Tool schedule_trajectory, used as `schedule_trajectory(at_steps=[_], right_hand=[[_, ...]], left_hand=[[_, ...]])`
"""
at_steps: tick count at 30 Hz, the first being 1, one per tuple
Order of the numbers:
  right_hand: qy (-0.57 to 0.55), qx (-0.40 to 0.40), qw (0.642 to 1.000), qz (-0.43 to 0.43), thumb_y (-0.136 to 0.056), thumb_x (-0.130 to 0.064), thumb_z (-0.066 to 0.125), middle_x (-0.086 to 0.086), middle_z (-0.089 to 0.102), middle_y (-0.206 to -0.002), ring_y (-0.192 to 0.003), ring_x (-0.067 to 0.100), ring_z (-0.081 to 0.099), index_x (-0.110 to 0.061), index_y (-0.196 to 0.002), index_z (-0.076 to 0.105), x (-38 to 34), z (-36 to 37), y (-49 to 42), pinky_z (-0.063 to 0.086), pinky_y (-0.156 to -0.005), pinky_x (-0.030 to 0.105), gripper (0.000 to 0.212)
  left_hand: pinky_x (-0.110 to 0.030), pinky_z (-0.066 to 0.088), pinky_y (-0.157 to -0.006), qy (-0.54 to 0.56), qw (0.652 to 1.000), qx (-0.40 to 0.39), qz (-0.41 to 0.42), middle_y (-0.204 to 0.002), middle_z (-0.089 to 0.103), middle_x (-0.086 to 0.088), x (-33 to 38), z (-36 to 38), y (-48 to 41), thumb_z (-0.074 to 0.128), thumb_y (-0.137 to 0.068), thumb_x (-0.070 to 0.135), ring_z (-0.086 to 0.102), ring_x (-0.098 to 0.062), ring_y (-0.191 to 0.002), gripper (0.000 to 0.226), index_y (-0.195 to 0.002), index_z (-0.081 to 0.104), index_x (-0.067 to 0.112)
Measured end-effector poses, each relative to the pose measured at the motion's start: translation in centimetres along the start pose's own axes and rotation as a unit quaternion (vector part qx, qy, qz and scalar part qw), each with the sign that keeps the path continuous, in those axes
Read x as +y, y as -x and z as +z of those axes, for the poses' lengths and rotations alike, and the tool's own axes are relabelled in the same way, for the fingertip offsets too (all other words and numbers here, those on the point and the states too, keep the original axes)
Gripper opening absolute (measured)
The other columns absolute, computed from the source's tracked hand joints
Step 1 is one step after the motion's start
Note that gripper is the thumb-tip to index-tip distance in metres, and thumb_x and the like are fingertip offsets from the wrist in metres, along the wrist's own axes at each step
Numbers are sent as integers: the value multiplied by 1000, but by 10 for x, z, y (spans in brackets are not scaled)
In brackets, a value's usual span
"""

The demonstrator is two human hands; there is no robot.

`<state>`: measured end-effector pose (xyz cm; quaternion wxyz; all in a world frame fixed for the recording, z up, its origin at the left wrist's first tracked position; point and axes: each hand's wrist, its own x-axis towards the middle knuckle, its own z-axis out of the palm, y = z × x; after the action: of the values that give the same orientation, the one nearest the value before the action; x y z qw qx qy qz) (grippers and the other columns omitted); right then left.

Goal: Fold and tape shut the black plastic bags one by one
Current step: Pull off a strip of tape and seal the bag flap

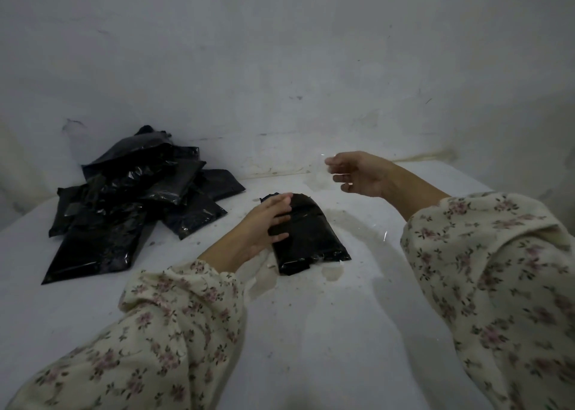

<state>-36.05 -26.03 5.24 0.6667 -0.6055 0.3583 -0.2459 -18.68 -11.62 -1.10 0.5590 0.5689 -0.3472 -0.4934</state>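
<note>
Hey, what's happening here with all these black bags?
A person in floral sleeves works at a white table. The left hand presses on one folded black bag in the middle. The right hand is raised beyond it; faint glints beside it may be clear tape, though I cannot tell. A pile of black bags lies to the left.

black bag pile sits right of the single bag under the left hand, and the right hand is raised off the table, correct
Not quite: in the head view the black bag pile sits left of the single bag under the left hand. The right hand is raised off the table.
</note>
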Motion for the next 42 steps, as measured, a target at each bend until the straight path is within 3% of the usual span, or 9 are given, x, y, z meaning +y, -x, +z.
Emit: schedule_trajectory(at_steps=[3, 6, 10, 13, 23, 31, 35, 40, 42], right_hand=[[-34, -33, 999, 22, -88, -18, 60, -2, 72, -84, -80, 15, 64, -21, -78, 55, 0, 13, -2, 42, -63, 24, 12], [-49, -59, 996, 40, -93, -18, 51, 2, 73, -98, -88, 17, 70, -21, -76, 50, 2, 22, -2, 43, -66, 25, 17], [-94, -58, 993, 43, -96, -18, 43, 4, 74, -101, -86, 20, 72, -20, -79, 44, 6, 25, -3, 46, -65, 26, 17], [-126, -49, 990, 44, -95, -17, 41, 6, 74, -98, -86, 21, 72, -19, -75, 45, 8, 26, -3, 49, -61, 24, 20], [-150, -23, 987, 43, -96, -16, 40, 7, 75, -88, -73, 18, 72, -18, -73, 44, 12, 33, -3, 48, -52, 18, 23], [-133, 70, 988, 37, -94, -8, 56, 3, 72, -68, -60, 11, 70, -5, -88, 61, 17, 24, -8, 51, -49, 18, 8], [-83, 100, 990, 55, -94, -1, 55, 4, 69, -59, -51, 9, 67, -3, -84, 60, 20, 20, -9, 52, -51, 15, 12], [-47, 111, 990, 77, -94, 4, 52, 5, 66, -52, -43, 10, 64, -1, -84, 58, 20, 25, -11, 50, -46, 14, 13], [-31, 105, 990, 86, -95, 5, 50, 6, 66, -51, -42, 10, 63, -1, -84, 57, 19, 27, -11, 49, -45, 15, 15]], left_hand=[[-41, 40, -99, 27, 998, 2, 48, -145, 43, 1, 2, 11, -5, 48, -100, 32, 37, -18, -136, 32, -131, 49, 30], [-45, 31, -107, 64, 996, -17, 53, -149, 40, 4, 5, 18, -7, 39, -102, 36, 33, -17, -139, 41, -141, 41, 24], [-41, 34, -103, 79, 995, -42, 47, -118, 62, 5, 3, 17, -6, 39, -102, 37, 53, -13, -116, 29, -121, 57, 25], [-39, 38, -102, 108, 992, -46, 36, -89, 63, 3, 2, 13, -4, 45, -100, 30, 58, -12, -97, 20, -110, 60, 22], [-21, 58, -71, 191, 978, -82, 12, -79, 67, -3, 2, 17, 4, 55, -93, 1, 65, -10, -72, 11, -97, 60, 10], [-27, 59, -72, 130, 991, -11, 35, -102, 59, -17, -4, 11, 2, 63, -82, -13, 62, -22, -89, 52, -126, 49, 11], [-24, 57, -66, 98, 994, -5, 41, -118, 49, -23, -8, 2, -3, 67, -77, -15, 58, -27, -97, 57, -114, 52, 26], [-24, 56, -64, 49, 997, -55, 37, -79, 55, -9, -8, -2, 1, 62, -80, -18, 59, -16, -72, 72, -129, 41, 31], [-23, 55, -61, 22, 997, -60, 36, -74, 54, -9, -7, -6, 2, 62, -80, -18, 57, -16, -70, 77, -132, 38, 35]])
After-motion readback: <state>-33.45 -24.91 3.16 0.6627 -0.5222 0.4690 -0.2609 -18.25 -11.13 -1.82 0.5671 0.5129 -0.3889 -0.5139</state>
